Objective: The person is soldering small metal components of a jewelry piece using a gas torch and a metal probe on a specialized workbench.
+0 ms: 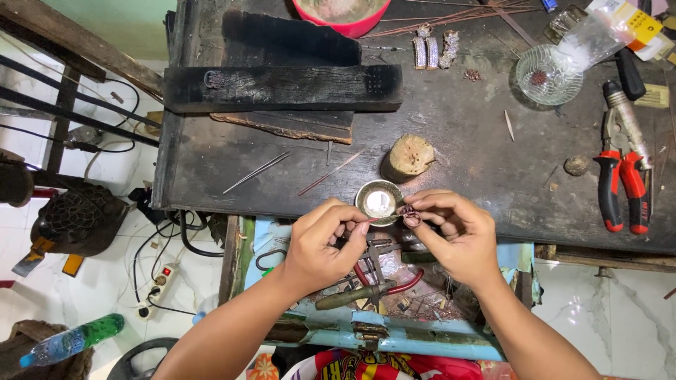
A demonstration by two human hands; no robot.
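Both hands meet at the near edge of a dark, scorched workbench (458, 141), just in front of a small round metal dish (379, 201) with a pale, shiny inside. The right hand (454, 236) pinches a small ring-shaped piece (410, 218) between thumb and forefinger, holding it right beside the dish's rim. The left hand (325, 243) is closed around a thin tool (384, 217) whose tip reaches across to the ring-shaped piece; the tool is so fine and so hidden by the fingers that it may be tweezers or a needle, I cannot tell which. Just behind the dish stands a stubby wooden block (408, 156), and a few thin metal rods (257, 172) lie on the bench to the left of it. A long charred wooden plank (282, 88) lies across the far left of the bench. On the right side lie red-handled pliers (623, 190), and farther back a clear glass bowl (548, 74) holds something small and reddish. Three small jewelled pieces (433, 51) lie near a red bowl (341, 17) at the far edge. Below the hands, an open light-blue drawer (394, 331) holds more pliers (366, 290) with red and greenish handles. On the white floor to the left lie a power strip (158, 281) and a green plastic bottle (74, 340).
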